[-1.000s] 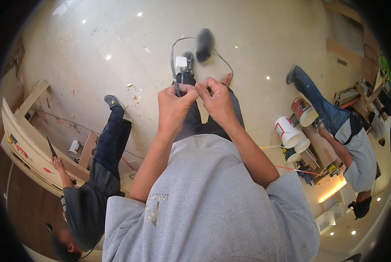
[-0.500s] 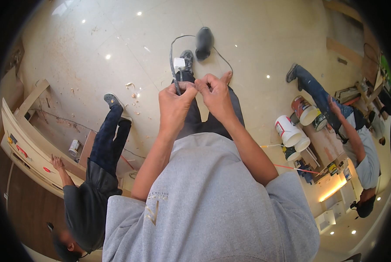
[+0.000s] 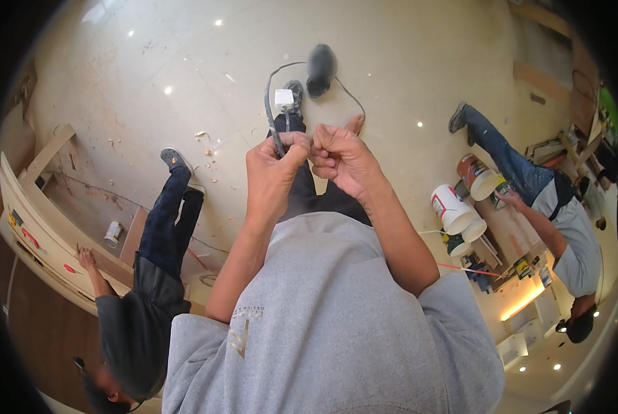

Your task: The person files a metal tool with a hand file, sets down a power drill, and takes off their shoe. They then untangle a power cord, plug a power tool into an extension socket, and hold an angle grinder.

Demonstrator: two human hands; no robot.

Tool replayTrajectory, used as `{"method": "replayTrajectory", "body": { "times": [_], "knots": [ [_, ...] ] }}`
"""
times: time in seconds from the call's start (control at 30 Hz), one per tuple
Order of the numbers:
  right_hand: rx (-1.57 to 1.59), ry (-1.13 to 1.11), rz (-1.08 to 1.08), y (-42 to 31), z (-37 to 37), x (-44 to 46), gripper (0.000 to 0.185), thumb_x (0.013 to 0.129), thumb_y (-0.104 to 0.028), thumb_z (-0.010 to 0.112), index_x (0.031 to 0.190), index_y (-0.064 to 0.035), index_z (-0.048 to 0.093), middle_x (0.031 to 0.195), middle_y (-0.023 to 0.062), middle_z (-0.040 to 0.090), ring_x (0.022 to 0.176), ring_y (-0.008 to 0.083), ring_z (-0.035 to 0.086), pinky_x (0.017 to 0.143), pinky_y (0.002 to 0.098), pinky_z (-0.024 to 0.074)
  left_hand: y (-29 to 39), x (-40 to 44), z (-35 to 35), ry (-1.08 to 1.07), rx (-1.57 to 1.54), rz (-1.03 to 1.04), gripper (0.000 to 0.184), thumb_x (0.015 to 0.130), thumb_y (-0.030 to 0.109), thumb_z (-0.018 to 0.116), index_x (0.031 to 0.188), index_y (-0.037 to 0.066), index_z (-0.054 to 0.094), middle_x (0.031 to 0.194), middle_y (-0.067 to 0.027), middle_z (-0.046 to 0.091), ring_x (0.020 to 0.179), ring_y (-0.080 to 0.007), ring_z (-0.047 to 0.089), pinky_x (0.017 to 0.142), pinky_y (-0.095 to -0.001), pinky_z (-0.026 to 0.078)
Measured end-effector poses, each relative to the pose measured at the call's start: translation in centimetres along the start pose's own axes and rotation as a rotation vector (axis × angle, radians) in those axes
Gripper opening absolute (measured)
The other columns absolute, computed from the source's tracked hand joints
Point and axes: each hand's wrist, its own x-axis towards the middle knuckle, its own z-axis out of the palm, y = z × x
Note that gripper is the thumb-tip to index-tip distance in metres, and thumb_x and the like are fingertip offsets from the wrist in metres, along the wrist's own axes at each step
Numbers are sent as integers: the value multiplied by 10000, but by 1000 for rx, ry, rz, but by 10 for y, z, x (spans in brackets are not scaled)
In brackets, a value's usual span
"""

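My left hand [image 3: 276, 165] is closed on a dark cable [image 3: 270, 110], its thumb and forefinger pinched together. The cable rises from that hand in a loop toward the floor. Below the grip, a white plug-like block [image 3: 285, 99] hangs on a short grey lead over my shoe. My right hand [image 3: 347, 160] is pinched with curled fingers, its fingertips meeting those of the left. Whatever lies between the right fingertips is too small to make out. A dark rounded object, probably a shoe [image 3: 321, 69], rests on the floor beyond, with a thin cord curving beside it.
At left, a person in dark clothes [image 3: 140, 324] leans beside a long wooden cabinet piece [image 3: 60, 234]. At right, another person [image 3: 578, 221] bends near several paint buckets [image 3: 452, 208]. Wood shavings [image 3: 205, 141] litter the tiled floor [image 3: 240, 41].
My right hand has turned and its fingers have curled further, while the left keeps its pinch on the cable. The person at right has moved a hand down toward the buckets.
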Motion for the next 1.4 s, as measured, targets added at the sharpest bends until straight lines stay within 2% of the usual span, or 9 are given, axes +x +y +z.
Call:
{"method": "replayTrajectory", "body": {
  "times": [0.5, 0.6, 0.8, 0.9, 1.2, 1.4],
  "knots": [
    [-57, 0, -17, -19, -3, 4, 279, 1036, -280, 688, 868, -76, 597, 761, -19, 475, 607, 51, 409, 499, 193, 327, -4, 18, -2, -190, -151, -26, 229, 947, 112, 760, 1113, -47, 748, 1017, -69, 749, 919, -124, 644, 769, -264, 463],
    [-64, 9, -20, -28, -5, 7, 286, 1034, -283, 691, 860, -74, 602, 746, -22, 474, 596, 50, 405, 494, 193, 324, -1, 25, 4, -207, -202, -60, 248, 939, 157, 784, 1102, -28, 753, 999, -53, 737, 902, -106, 627, 783, -262, 459],
    [-81, 14, -20, -43, -6, 11, 292, 1034, -288, 692, 857, -71, 608, 733, -25, 473, 587, 50, 400, 490, 192, 324, 8, 35, 14, -221, -251, -100, 225, 949, 141, 769, 1090, -33, 744, 982, -44, 725, 890, -104, 612, 777, -261, 448],
    [-92, 9, -21, -53, -6, 16, 294, 1032, -293, 694, 858, -73, 608, 736, -25, 473, 594, 49, 402, 496, 190, 325, 10, 45, 17, -250, -241, -88, 234, 957, 127, 750, 1124, -37, 736, 1002, -57, 729, 923, -132, 635, 797, -280, 458],
    [-92, -9, -13, -61, -6, 23, 290, 1026, -290, 701, 857, -79, 596, 753, -28, 468, 610, 51, 398, 509, 196, 319, 13, 56, 24, -199, -95, -50, 167, 986, 148, 729, 1033, -11, 738, 987, -56, 725, 905, -132, 629, 790, -282, 460],
    [9, -60, 35, -59, -7, 24, 273, 1038, -277, 677, 878, -83, 568, 771, -17, 477, 623, 55, 401, 511, 197, 322, 10, 55, 23, -195, -212, -24, 180, 1013, 179, 704, 1005, 2, 738, 963, -61, 725, 874, -122, 618, 785, -289, 457]
  ]
}}
